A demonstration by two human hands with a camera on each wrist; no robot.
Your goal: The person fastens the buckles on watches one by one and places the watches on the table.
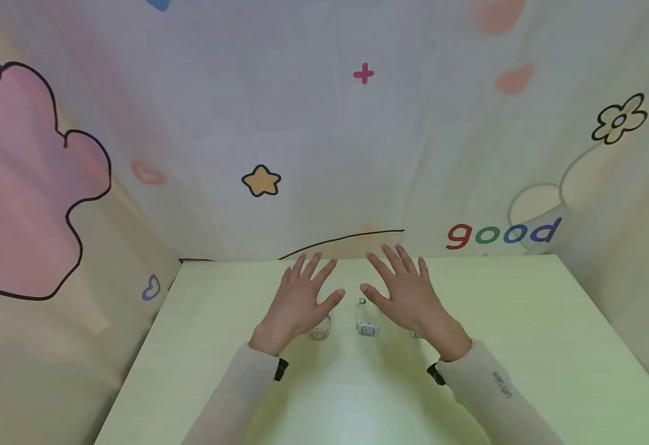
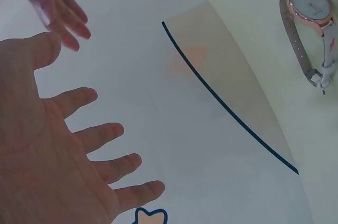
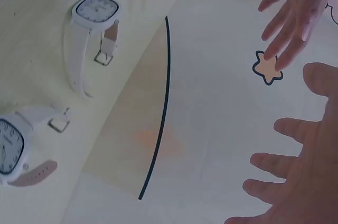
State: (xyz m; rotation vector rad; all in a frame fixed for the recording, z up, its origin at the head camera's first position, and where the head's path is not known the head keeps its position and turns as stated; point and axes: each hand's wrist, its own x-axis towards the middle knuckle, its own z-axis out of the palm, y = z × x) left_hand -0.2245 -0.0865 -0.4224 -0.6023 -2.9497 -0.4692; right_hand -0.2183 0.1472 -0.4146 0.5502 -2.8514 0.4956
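Left watch (image 2: 310,2): round pale dial, rose-gold case, strap looped | middle watch (image 3: 96,9): white, squarish dial, strap unbuckled | right watch (image 3: 8,147): white, numbered dial, unbuckled | spaced apart in a row on the surface (image 1: 347,402)

- Right sleeve (image 1: 480,398): long, pale off-white fabric, straight cuff at the wrist.
- Lettering (image 1: 501,384): small, dark, on the right sleeve behind its cuff; wording illegible.
- Black block (image 1: 437,373): compact, protruding at the right sleeve's inner cuff edge.
- Left sleeve (image 1: 232,398): matching fabric, left of the right sleeve.
- Second black block (image 1: 282,369): at the left cuff, on the side facing the right sleeve.
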